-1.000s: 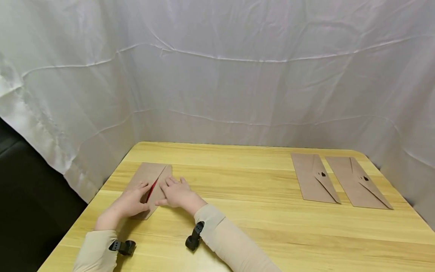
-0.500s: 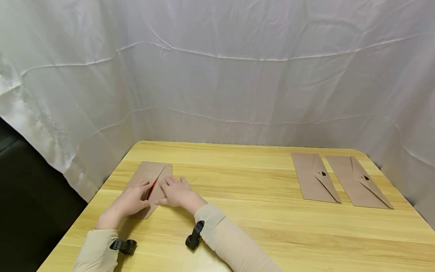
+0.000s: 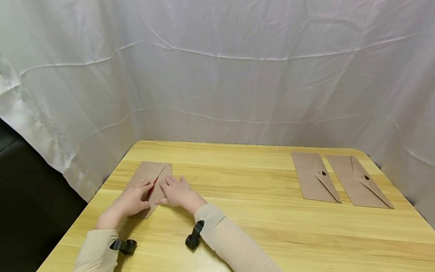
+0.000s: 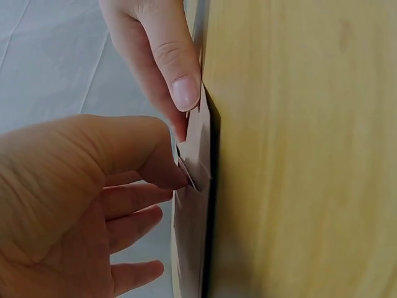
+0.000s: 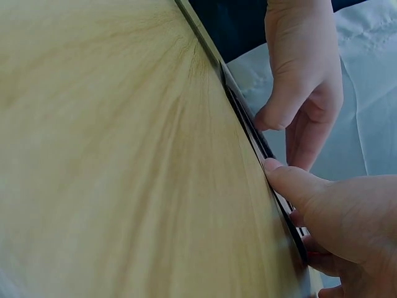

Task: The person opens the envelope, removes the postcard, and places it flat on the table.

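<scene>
A brown envelope lies on the table's left side. The right hand rests ungripping on its flap; whether the left hand pinches paper cannot be told. Light, even pressure should avoid creases.

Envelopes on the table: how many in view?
3: left envelope under the left hand and right hand; middle envelope and right envelope side by side at right. Any stacked beneath would be hidden.

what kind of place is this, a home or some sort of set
Probably a makeshift recording booth, though I can't be sure: pale curtains hang behind and beside the wood-grain table, and small black devices are worn at both sleeves.
</scene>
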Tool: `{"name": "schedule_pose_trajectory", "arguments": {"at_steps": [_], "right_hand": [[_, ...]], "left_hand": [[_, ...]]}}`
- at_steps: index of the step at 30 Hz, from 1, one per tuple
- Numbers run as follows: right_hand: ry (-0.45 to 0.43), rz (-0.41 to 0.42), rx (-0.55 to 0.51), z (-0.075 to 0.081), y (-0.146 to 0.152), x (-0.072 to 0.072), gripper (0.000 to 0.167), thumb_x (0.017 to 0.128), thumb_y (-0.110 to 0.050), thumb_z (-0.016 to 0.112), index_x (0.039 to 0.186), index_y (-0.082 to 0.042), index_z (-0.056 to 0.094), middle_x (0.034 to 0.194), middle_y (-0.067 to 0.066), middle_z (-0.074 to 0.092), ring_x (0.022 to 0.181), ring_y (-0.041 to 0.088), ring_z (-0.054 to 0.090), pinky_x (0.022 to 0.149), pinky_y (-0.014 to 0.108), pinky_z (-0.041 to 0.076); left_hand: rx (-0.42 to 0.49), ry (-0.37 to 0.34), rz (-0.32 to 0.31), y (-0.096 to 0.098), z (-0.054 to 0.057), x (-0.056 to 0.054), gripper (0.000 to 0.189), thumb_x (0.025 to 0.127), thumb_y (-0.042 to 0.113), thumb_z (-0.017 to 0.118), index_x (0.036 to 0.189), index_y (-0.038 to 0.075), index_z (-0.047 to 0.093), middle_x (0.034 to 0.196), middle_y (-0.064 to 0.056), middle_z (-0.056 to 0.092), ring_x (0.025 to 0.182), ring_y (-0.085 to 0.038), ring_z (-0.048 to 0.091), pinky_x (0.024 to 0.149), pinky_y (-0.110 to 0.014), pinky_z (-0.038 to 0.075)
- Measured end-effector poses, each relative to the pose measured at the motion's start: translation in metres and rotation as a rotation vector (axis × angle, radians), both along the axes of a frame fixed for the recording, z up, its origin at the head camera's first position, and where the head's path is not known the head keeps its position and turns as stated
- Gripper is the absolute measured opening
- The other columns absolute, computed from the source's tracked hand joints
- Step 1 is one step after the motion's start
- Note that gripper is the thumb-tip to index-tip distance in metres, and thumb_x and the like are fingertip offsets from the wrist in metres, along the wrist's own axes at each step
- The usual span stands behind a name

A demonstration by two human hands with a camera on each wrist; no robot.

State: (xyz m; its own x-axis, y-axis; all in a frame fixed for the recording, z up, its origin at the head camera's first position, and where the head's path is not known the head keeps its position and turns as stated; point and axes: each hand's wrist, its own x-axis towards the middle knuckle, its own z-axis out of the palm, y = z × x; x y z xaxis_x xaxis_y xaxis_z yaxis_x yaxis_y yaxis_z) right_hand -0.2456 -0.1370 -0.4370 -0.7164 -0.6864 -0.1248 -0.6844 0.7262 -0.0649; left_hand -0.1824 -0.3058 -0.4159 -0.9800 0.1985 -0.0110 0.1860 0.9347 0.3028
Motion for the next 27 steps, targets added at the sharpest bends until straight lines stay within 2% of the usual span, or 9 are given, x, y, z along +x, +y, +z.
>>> {"name": "schedule_pose_trajectory", "arguments": {"at_steps": [5, 8, 12, 16, 19, 23, 26, 27], "right_hand": [[-0.006, -0.003, 0.005, 0.002, 0.000, 0.000, 0.076, 0.092, -0.069, 0.041, 0.155, -0.028, 0.027, 0.163, -0.004, 0.023, 0.151, 0.013, 0.020, 0.123, 0.043, 0.022], [-0.006, -0.005, 0.009, 0.002, 0.000, 0.001, 0.077, 0.092, -0.069, 0.040, 0.155, -0.029, 0.026, 0.163, -0.004, 0.023, 0.151, 0.013, 0.020, 0.123, 0.043, 0.022], [-0.002, -0.006, 0.008, 0.002, 0.000, 0.000, 0.076, 0.092, -0.069, 0.041, 0.155, -0.029, 0.027, 0.163, -0.004, 0.023, 0.151, 0.013, 0.020, 0.122, 0.043, 0.022], [-0.009, -0.012, 0.003, 0.002, 0.000, 0.001, 0.076, 0.091, -0.069, 0.042, 0.154, -0.029, 0.028, 0.163, -0.004, 0.023, 0.151, 0.012, 0.020, 0.123, 0.043, 0.022], [-0.015, -0.013, -0.003, 0.002, 0.000, 0.001, 0.076, 0.091, -0.070, 0.042, 0.154, -0.029, 0.028, 0.163, -0.004, 0.023, 0.151, 0.012, 0.020, 0.123, 0.043, 0.022], [-0.013, -0.008, -0.009, 0.002, 0.000, 0.000, 0.076, 0.091, -0.070, 0.042, 0.154, -0.028, 0.030, 0.162, -0.004, 0.024, 0.151, 0.013, 0.021, 0.122, 0.044, 0.023], [-0.011, -0.005, -0.010, 0.001, 0.000, 0.000, 0.075, 0.091, -0.070, 0.041, 0.153, -0.028, 0.031, 0.162, -0.004, 0.024, 0.151, 0.013, 0.021, 0.122, 0.045, 0.023], [-0.011, -0.005, -0.010, 0.001, 0.000, -0.001, 0.075, 0.091, -0.070, 0.041, 0.153, -0.028, 0.031, 0.162, -0.004, 0.024, 0.151, 0.013, 0.021, 0.122, 0.045, 0.023]], "left_hand": [[0.029, 0.001, 0.023, 0.000, 0.003, 0.000, 0.066, 0.077, 0.009, 0.067, 0.138, -0.006, 0.049, 0.145, -0.031, 0.043, 0.138, -0.053, 0.031, 0.107, -0.066, 0.034], [0.024, 0.012, 0.034, -0.001, 0.006, 0.001, 0.059, 0.079, 0.010, 0.066, 0.135, -0.004, 0.054, 0.146, -0.030, 0.043, 0.139, -0.052, 0.030, 0.107, -0.066, 0.033], [-0.038, 0.042, 0.039, 0.000, 0.010, 0.003, 0.048, 0.079, 0.012, 0.065, 0.125, -0.002, 0.063, 0.143, -0.030, 0.047, 0.138, -0.052, 0.033, 0.106, -0.067, 0.033], [-0.140, 0.081, 0.050, 0.001, 0.013, 0.005, 0.043, 0.080, 0.016, 0.065, 0.121, 0.004, 0.068, 0.140, -0.028, 0.051, 0.135, -0.051, 0.038, 0.102, -0.071, 0.034], [-0.182, 0.126, 0.063, 0.001, 0.013, 0.006, 0.038, 0.081, 0.023, 0.067, 0.117, 0.009, 0.070, 0.139, -0.026, 0.053, 0.133, -0.050, 0.042, 0.099, -0.073, 0.034], [-0.165, 0.179, 0.085, -0.001, 0.013, 0.007, 0.029, 0.081, 0.028, 0.071, 0.107, 0.014, 0.069, 0.136, -0.026, 0.056, 0.130, -0.051, 0.046, 0.098, -0.074, 0.034], [-0.144, 0.195, 0.087, -0.002, 0.012, 0.006, 0.029, 0.080, 0.028, 0.076, 0.103, 0.014, 0.065, 0.134, -0.024, 0.058, 0.128, -0.051, 0.047, 0.098, -0.073, 0.035], [-0.130, 0.193, 0.086, -0.002, 0.011, 0.005, 0.030, 0.079, 0.026, 0.077, 0.103, 0.014, 0.064, 0.130, -0.022, 0.060, 0.123, -0.049, 0.052, 0.096, -0.069, 0.040]]}}
